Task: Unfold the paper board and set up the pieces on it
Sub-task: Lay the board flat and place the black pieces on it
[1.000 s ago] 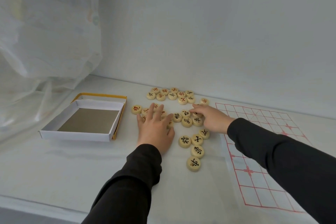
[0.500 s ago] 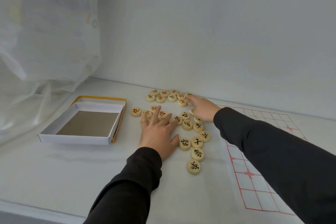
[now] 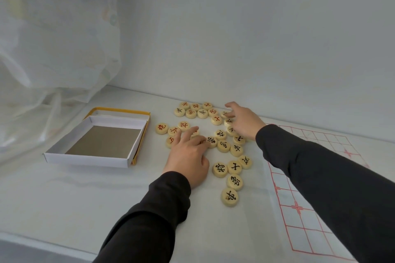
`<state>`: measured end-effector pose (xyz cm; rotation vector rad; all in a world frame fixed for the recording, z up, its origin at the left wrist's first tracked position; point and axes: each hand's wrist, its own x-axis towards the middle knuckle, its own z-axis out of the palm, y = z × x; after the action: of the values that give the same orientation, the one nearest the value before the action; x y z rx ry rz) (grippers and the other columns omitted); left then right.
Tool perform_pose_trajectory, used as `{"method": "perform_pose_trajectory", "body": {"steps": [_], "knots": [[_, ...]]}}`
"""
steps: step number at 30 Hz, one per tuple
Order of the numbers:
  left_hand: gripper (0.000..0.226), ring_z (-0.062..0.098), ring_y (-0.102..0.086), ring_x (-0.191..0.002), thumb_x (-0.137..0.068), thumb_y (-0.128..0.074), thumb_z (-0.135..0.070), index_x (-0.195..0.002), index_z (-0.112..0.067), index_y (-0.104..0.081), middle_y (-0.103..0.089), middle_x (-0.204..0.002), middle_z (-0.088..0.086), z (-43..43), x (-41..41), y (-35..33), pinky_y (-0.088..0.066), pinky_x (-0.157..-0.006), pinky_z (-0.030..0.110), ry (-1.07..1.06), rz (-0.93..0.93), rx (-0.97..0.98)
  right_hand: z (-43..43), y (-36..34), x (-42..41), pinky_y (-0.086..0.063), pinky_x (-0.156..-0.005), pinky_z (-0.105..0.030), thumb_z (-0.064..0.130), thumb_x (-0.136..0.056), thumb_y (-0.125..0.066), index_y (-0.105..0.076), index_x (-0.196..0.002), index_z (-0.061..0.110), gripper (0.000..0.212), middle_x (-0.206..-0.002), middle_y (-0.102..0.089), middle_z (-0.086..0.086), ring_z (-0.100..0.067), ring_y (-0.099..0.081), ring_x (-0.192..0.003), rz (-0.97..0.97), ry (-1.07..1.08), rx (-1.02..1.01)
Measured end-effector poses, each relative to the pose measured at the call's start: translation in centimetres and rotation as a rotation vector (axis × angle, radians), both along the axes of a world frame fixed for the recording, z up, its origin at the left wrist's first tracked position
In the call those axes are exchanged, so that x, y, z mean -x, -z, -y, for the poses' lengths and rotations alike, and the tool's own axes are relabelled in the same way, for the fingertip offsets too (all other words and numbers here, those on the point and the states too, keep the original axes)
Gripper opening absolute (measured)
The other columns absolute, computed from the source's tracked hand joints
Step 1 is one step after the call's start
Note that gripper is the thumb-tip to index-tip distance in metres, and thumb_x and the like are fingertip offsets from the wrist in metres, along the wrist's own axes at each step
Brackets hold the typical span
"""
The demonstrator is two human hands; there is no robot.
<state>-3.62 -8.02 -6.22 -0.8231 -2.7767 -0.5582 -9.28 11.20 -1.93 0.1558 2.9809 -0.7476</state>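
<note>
Several round wooden pieces with red or black characters lie loose on the white table, the red-marked ones point(image 3: 196, 110) at the back and the black-marked ones point(image 3: 234, 167) nearer me. My left hand point(image 3: 189, 155) lies palm down with spread fingers touching pieces in the middle of the group. Over the back right of the group my right hand point(image 3: 243, 119) reaches, fingertips on a piece there. The unfolded paper board point(image 3: 299, 209) with its red grid lies flat at the right, partly under my right sleeve.
An open white box tray point(image 3: 92, 157) sits on its yellow-edged lid at the left. A sheer curtain point(image 3: 53, 49) hangs at the far left and a wall point(image 3: 256, 38) stands right behind the pieces. The table's front edge point(image 3: 42, 243) runs across the lower left.
My right hand has moved from the middle pieces back to the rear right of the group. My left hand has shifted slightly toward me, fingers still on the pieces.
</note>
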Motion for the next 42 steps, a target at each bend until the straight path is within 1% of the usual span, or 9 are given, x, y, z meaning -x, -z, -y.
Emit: {"method": "perform_pose_trajectory", "body": {"steps": [4, 9, 14, 17, 20, 23, 27, 34, 42], "knots": [[0.046, 0.016, -0.013, -0.142, -0.086, -0.04, -0.019, -0.13, -0.025, -0.054, -0.048, -0.137, -0.01, 0.0, -0.1, 0.0, 0.003, -0.116, 0.039, 0.021, -0.015, -0.01, 0.1, 0.2, -0.9, -0.048, -0.086, -0.033, -0.005, -0.084, -0.041, -0.041, -0.135, 0.018, 0.056, -0.117, -0.062, -0.008, -0.024, -0.057, -0.104, -0.15, -0.003, -0.13], [0.044, 0.015, -0.012, -0.142, -0.087, -0.041, -0.022, -0.129, -0.025, -0.054, -0.046, -0.14, -0.01, -0.1, 0.0, 0.1, 0.002, -0.116, 0.036, 0.022, 0.001, -0.055, 2.0, -0.2, -0.1, -0.035, -0.107, -0.032, -0.014, -0.08, -0.036, -0.033, -0.142, 0.016, 0.069, -0.145, -0.041, -0.005, -0.021, -0.037, -0.135, -0.123, -0.158, -0.029], [0.036, 0.015, -0.016, -0.141, -0.093, -0.041, -0.032, -0.121, -0.025, -0.061, -0.049, -0.137, -0.01, -0.1, 0.5, 0.4, -0.005, -0.117, 0.036, -0.013, -0.015, -0.041, 4.1, 1.1, 1.5, -0.035, -0.109, -0.037, -0.012, -0.078, -0.035, -0.025, -0.147, 0.024, 0.078, -0.147, -0.041, -0.003, -0.022, -0.031, -0.138, -0.013, -0.223, -0.001], [0.025, 0.024, -0.043, -0.129, -0.085, -0.052, -0.027, -0.09, -0.022, -0.075, -0.066, -0.116, -0.004, -0.2, 0.6, 0.4, -0.028, -0.108, 0.047, -0.06, -0.067, -0.072, 4.0, 1.5, 1.0, -0.042, -0.099, -0.033, -0.01, -0.079, -0.034, -0.035, -0.141, 0.026, 0.072, -0.131, -0.056, -0.002, -0.02, -0.041, -0.128, -0.077, -0.155, 0.059], [0.019, 0.03, -0.059, -0.111, -0.073, -0.056, -0.024, -0.064, -0.02, -0.073, -0.071, -0.097, 0.001, -0.1, 1.0, 0.8, -0.043, -0.093, 0.051, -0.177, -0.129, -0.106, 3.5, 1.3, 0.4, -0.036, -0.105, -0.035, -0.008, -0.084, -0.034, -0.049, -0.129, 0.019, 0.055, -0.097, -0.07, -0.004, -0.02, -0.05, -0.109, -0.206, -0.116, 0.077], [0.025, 0.032, -0.041, -0.131, -0.078, -0.06, -0.025, -0.098, -0.016, -0.071, -0.06, -0.125, 0.008, 0.0, 1.2, 0.8, -0.031, -0.105, 0.052, -0.271, -0.076, -0.06, 3.8, 0.7, 0.5, -0.035, -0.104, -0.035, -0.006, -0.084, -0.034, -0.052, -0.125, 0.017, 0.051, -0.087, -0.07, -0.005, -0.023, -0.048, -0.112, -0.238, -0.117, 0.073], [0.051, 0.025, 0.002, -0.144, -0.093, -0.035, -0.038, -0.14, -0.019, -0.035, -0.017, -0.154, 0.005, 0.1, 1.1, 0.4, -0.004, -0.114, 0.049, -0.397, 0.078, 0.013, 6.2, -0.7, 2.0, -0.035, -0.103, -0.029, -0.013, -0.08, -0.034, -0.039, -0.139, 0.019, 0.068, -0.125, -0.061, 0.0, -0.022, -0.04, -0.129, -0.149, -0.199, 0.118], [0.057, 0.026, 0.005, -0.144, -0.096, -0.025, -0.038, -0.146, -0.012, -0.02, -0.01, -0.156, 0.007, 0.5, 1.3, 0.5, -0.007, -0.113, 0.05, -0.512, 0.174, 0.015, 9.2, -0.3, 4.1, -0.01, -0.115, -0.032, -0.012, -0.078, -0.038, -0.02, -0.147, 0.019, 0.078, -0.14, -0.05, 0.001, -0.023, -0.033, -0.136, 0.068, -0.344, -0.1], [0.057, 0.026, 0.004, -0.144, -0.096, -0.025, -0.037, -0.147, -0.011, -0.019, -0.01, -0.156, 0.007, 0.4, 1.4, 0.7, -0.009, -0.114, 0.049, -0.508, 0.193, 0.008, 5.8, -0.8, 2.1, -0.04, -0.089, -0.025, -0.017, -0.077, -0.031, -0.031, -0.144, 0.022, 0.078, -0.125, -0.062, 0.004, -0.022, -0.037, -0.129, 0.075, -0.265, 0.048]]}}
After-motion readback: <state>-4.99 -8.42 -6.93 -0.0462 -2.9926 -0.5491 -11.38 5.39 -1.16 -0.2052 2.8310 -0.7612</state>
